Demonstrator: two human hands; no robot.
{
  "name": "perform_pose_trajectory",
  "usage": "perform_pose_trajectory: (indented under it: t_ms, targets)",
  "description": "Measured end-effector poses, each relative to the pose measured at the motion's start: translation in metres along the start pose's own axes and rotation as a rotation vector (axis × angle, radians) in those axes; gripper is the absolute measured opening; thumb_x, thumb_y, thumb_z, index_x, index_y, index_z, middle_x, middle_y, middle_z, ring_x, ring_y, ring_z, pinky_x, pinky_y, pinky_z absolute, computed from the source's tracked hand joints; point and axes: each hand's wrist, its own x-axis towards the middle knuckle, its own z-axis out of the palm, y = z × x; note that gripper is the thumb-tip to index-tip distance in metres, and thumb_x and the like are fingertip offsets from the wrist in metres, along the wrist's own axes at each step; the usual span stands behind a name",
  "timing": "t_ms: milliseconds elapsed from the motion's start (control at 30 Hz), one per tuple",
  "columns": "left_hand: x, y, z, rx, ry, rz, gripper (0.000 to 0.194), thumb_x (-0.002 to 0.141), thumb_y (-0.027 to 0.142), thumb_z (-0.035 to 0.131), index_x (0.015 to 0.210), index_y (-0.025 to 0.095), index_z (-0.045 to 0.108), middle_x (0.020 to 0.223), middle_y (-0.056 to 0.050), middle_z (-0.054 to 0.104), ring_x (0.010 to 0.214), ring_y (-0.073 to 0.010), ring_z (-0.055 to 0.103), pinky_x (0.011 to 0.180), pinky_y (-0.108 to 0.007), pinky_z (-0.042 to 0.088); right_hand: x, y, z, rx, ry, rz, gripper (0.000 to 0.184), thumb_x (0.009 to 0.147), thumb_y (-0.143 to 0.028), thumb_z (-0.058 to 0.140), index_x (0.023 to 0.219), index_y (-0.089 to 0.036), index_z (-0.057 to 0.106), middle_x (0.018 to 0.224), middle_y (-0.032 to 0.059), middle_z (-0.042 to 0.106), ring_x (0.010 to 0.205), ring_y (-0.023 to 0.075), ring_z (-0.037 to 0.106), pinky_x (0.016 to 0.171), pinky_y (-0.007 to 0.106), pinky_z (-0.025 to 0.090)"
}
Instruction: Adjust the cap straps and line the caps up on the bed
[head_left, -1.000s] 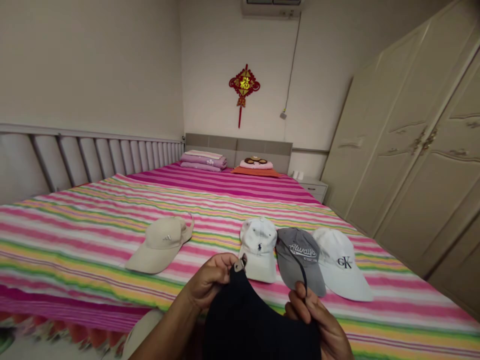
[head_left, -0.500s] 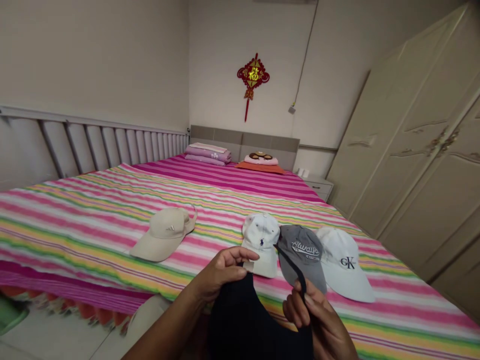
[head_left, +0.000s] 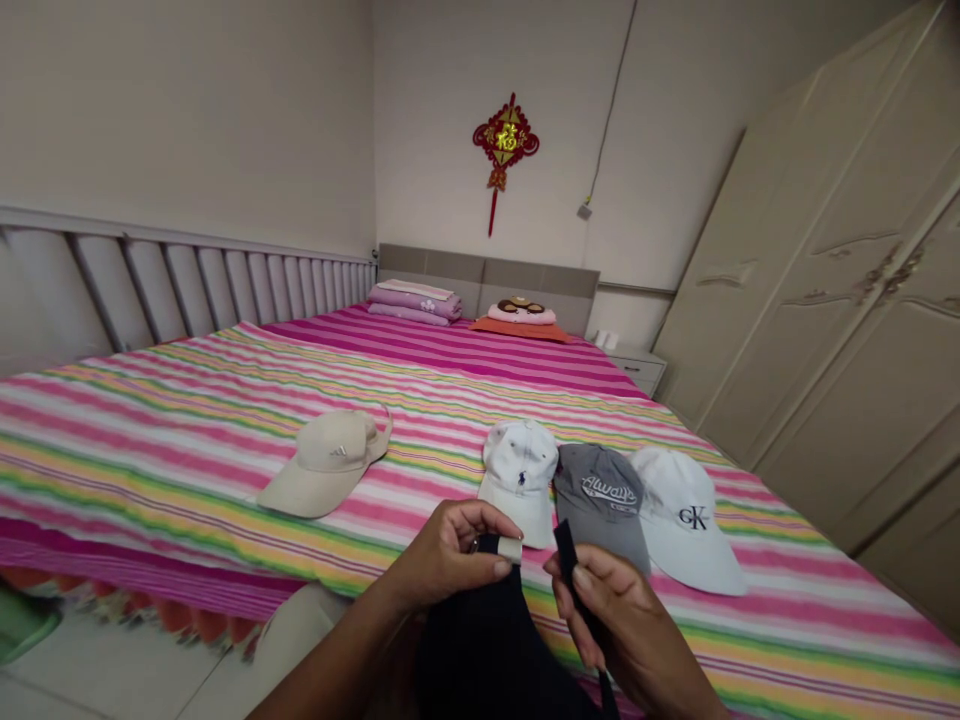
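Observation:
A black cap (head_left: 480,650) is held low in front of me, over the bed's near edge, with part of it cut off by the frame. My left hand (head_left: 454,550) pinches its back edge, where a small light-coloured tab and a buckle show. In my right hand (head_left: 611,610) is the cap's loose black strap, its free end pointing up, apart from the buckle. Just beyond my hands lie a white cap (head_left: 520,470) with a small dark logo, a grey cap (head_left: 600,500) with "Always" lettering, and a white CK cap (head_left: 686,520).
A beige cap (head_left: 326,465) rests farther left on the striped bedspread (head_left: 187,450). Another beige cap (head_left: 296,635) is partly visible below the bed edge, behind my left forearm. Folded bedding (head_left: 416,302) lies by the headboard; a wardrobe (head_left: 817,270) stands at right.
My right hand has shifted its grip along the strap, whose free end now stands up closer to my left hand. The cap's tab and buckle have come into view.

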Motion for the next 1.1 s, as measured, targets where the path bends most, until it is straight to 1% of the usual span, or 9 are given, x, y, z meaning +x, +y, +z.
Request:
perform_pose_trajectory:
  t_ms: [67, 167, 333, 500, 633, 800, 967, 1033, 1100]
  targets:
    - [0.000, 0.000, 0.000, -0.014, 0.013, 0.007, 0.024, 0.056, 0.018, 0.074, 0.079, 0.016, 0.066, 0.067, 0.001, 0.059, 0.060, -0.0060, 0.049, 0.058, -0.017, 0.035, 0.002, -0.007, 0.005, -0.033, 0.007, 0.004, 0.028, 0.076, -0.041, 0.058, 0.071, -0.014, 0.053, 0.051, -0.0047, 0.052, 0.030, -0.0011, 0.032, 0.033, 0.015, 0.015]
    - [0.000, -0.002, -0.003, -0.029, -0.030, 0.061, 0.025, 0.058, 0.021, 0.073, 0.082, 0.017, 0.067, 0.070, 0.000, 0.060, 0.061, -0.0067, 0.050, 0.059, -0.017, 0.036, 0.007, -0.012, 0.011, -0.072, 0.037, 0.015, 0.031, 0.075, -0.043, 0.058, 0.066, -0.015, 0.049, 0.040, -0.0085, 0.042, 0.028, -0.0010, 0.023, 0.032, 0.016, 0.010]
    - [-0.002, -0.005, -0.008, -0.031, -0.107, 0.123, 0.028, 0.059, 0.026, 0.072, 0.085, 0.017, 0.067, 0.078, -0.003, 0.060, 0.067, -0.0089, 0.053, 0.062, -0.018, 0.038, 0.014, -0.010, 0.023, -0.034, 0.076, 0.004, 0.032, 0.071, -0.042, 0.063, 0.065, -0.016, 0.046, 0.038, -0.0106, 0.038, 0.029, -0.0006, 0.019, 0.032, 0.016, 0.009]
    - [-0.003, -0.007, -0.008, -0.038, -0.028, 0.094, 0.025, 0.057, 0.020, 0.073, 0.080, 0.015, 0.065, 0.073, -0.002, 0.059, 0.065, -0.0086, 0.052, 0.061, -0.018, 0.038, 0.019, -0.002, 0.031, -0.046, 0.073, -0.001, 0.032, 0.073, -0.043, 0.061, 0.065, -0.017, 0.045, 0.040, -0.0109, 0.036, 0.030, -0.0001, 0.019, 0.031, 0.016, 0.011]
    - [-0.003, -0.009, -0.006, -0.016, 0.008, 0.055, 0.024, 0.057, 0.018, 0.073, 0.078, 0.013, 0.062, 0.072, -0.002, 0.059, 0.064, -0.0087, 0.052, 0.061, -0.019, 0.039, 0.022, 0.002, 0.033, -0.045, 0.059, 0.007, 0.032, 0.069, -0.042, 0.065, 0.066, -0.017, 0.045, 0.041, -0.0122, 0.031, 0.032, 0.0006, 0.020, 0.031, 0.015, 0.013]
    - [-0.005, -0.010, -0.003, 0.072, 0.057, 0.124, 0.025, 0.059, 0.017, 0.071, 0.079, 0.015, 0.056, 0.072, 0.000, 0.055, 0.064, -0.0080, 0.050, 0.059, -0.018, 0.037, 0.024, 0.004, 0.034, -0.021, 0.094, 0.030, 0.030, 0.068, -0.039, 0.065, 0.066, -0.016, 0.046, 0.040, -0.0117, 0.033, 0.032, 0.0005, 0.020, 0.032, 0.015, 0.012]
    - [-0.009, -0.009, 0.001, 0.209, 0.072, 0.205, 0.028, 0.058, 0.016, 0.071, 0.082, 0.016, 0.057, 0.075, 0.000, 0.057, 0.069, -0.0103, 0.050, 0.063, -0.021, 0.038, 0.025, 0.005, 0.038, 0.055, 0.104, 0.054, 0.030, 0.068, -0.040, 0.065, 0.067, -0.016, 0.047, 0.038, -0.0115, 0.036, 0.030, 0.0001, 0.018, 0.032, 0.016, 0.009]
    - [-0.009, -0.009, 0.004, 0.166, 0.113, 0.194, 0.025, 0.059, 0.017, 0.072, 0.079, 0.015, 0.058, 0.072, 0.000, 0.058, 0.065, -0.0093, 0.050, 0.061, -0.020, 0.037, 0.025, 0.005, 0.039, 0.072, 0.104, 0.057, 0.031, 0.067, -0.041, 0.066, 0.066, -0.016, 0.047, 0.039, -0.0113, 0.037, 0.030, -0.0001, 0.018, 0.032, 0.016, 0.009]
    - [-0.007, -0.010, 0.006, 0.025, 0.153, 0.156, 0.024, 0.057, 0.020, 0.073, 0.076, 0.015, 0.059, 0.067, 0.000, 0.059, 0.060, -0.0086, 0.050, 0.058, -0.020, 0.036, 0.024, 0.003, 0.040, 0.087, 0.105, 0.038, 0.032, 0.069, -0.042, 0.064, 0.066, -0.016, 0.046, 0.039, -0.0108, 0.038, 0.029, -0.0001, 0.018, 0.033, 0.016, 0.009]
